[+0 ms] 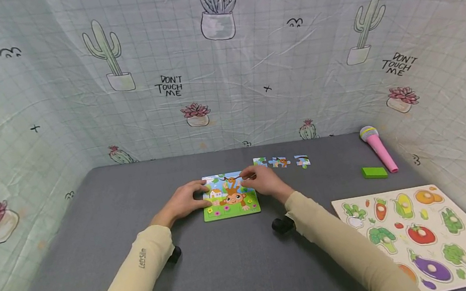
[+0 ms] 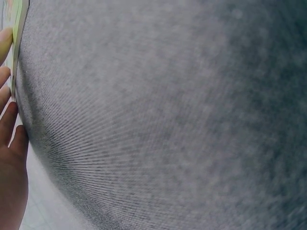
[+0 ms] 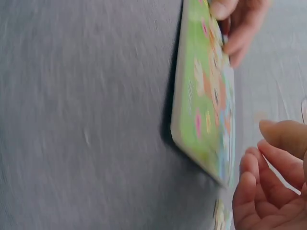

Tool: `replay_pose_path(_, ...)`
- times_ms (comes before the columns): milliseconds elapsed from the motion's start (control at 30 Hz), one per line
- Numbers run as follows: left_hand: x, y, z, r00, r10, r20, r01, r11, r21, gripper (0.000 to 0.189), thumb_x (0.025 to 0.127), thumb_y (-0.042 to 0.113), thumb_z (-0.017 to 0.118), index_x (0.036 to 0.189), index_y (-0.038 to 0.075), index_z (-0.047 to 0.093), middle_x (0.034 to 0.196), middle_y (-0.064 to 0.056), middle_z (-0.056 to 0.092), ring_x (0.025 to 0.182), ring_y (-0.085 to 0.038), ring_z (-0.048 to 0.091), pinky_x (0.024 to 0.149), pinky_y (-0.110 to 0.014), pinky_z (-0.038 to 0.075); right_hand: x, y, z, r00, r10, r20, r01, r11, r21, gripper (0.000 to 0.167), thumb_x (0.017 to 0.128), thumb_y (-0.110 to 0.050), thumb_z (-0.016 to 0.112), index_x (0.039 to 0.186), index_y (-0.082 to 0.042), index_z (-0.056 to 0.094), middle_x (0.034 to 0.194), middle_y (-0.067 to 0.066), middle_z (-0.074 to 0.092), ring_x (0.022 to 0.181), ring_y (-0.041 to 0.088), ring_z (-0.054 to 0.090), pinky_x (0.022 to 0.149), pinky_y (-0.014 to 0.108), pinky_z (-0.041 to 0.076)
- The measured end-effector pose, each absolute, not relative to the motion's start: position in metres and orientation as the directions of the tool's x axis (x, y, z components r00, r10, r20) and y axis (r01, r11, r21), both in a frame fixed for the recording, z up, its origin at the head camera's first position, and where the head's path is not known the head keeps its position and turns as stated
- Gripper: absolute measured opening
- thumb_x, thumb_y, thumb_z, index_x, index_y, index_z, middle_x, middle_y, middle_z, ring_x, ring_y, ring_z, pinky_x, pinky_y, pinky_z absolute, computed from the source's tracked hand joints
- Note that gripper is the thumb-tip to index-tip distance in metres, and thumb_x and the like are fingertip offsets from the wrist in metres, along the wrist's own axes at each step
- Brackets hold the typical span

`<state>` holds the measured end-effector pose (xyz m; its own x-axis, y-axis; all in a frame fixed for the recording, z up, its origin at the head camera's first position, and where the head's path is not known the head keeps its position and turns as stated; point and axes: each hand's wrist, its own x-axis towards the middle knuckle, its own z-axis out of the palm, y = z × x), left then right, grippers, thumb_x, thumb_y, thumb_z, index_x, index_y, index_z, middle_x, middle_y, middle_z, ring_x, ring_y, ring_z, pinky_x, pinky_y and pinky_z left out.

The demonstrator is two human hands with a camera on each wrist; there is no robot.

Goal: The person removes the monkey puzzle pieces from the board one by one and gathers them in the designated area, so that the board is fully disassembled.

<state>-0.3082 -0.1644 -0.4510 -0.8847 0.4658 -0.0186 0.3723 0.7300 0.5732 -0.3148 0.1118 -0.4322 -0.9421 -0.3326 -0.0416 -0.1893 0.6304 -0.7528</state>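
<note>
A jigsaw puzzle board [image 1: 231,210] with a monkey picture lies flat on the grey table. My left hand [image 1: 184,200] is at the board's left side, thumb and fingers spread and resting along its edge. Over the upper right part is my right hand [image 1: 263,181], fingertips close above the picture. In the right wrist view, the right hand's thumb and loosely bent fingers [image 3: 276,184] stand apart, and nothing shows between them. Loose jigsaw pieces lie just beyond the right hand: one piece [image 1: 259,161] partly behind it, a middle piece [image 1: 280,162] and a right piece [image 1: 302,160].
A wooden vegetable board [image 1: 401,256] lies at the front right, partly behind the right sleeve. Behind it are a green block [image 1: 374,172] and a pink toy microphone [image 1: 381,150]. A cactus-print cloth [image 1: 260,59] surrounds the table's back and sides.
</note>
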Motion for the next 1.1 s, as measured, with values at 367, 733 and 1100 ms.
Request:
replay_pose_path(367, -0.309, -0.165, -0.451, -0.887, 0.462, -0.021, 0.365, 0.728, 0.58, 0.048, 0.09, 0.031, 0.073, 0.127, 0.001, 0.064, 0.149, -0.017, 0.042, 0.14, -0.038, 0.033, 0.113, -0.055, 0.029, -0.308, 0.089, -0.441, -0.899, -0.43, -0.085, -0.2, 0.575, -0.793, 0.041, 0.094, -0.013, 0.065, 0.135, -0.006, 0.059, 0.128, 0.014, 0.062, 0.112, 0.031, 0.06, 0.084, 0.037, 0.054)
replay_pose_path(733, -0.308, -0.166, -0.454, -0.876, 0.483, -0.009, 0.381, 0.702, 0.602, 0.053, 0.088, 0.034, 0.074, 0.129, 0.001, 0.062, 0.15, -0.015, 0.042, 0.141, -0.037, 0.033, 0.114, -0.053, 0.029, -0.311, 0.079, -0.443, -0.832, -0.554, 0.016, -0.437, 0.637, -0.636, 0.027, 0.09, -0.008, 0.07, 0.112, 0.006, 0.065, 0.104, 0.022, 0.061, 0.092, 0.028, 0.056, 0.082, 0.035, 0.047)
replay_pose_path(1100, -0.306, -0.166, -0.451, -0.873, 0.488, -0.004, 0.384, 0.692, 0.611, 0.053, 0.088, 0.031, 0.075, 0.129, 0.001, 0.062, 0.15, -0.015, 0.043, 0.141, -0.037, 0.033, 0.114, -0.054, 0.028, -0.31, 0.077, -0.437, -0.851, -0.517, -0.095, -0.348, 0.69, -0.634, 0.04, 0.093, -0.012, 0.068, 0.132, -0.007, 0.06, 0.119, 0.016, 0.05, 0.1, 0.025, 0.05, 0.083, 0.041, 0.047)
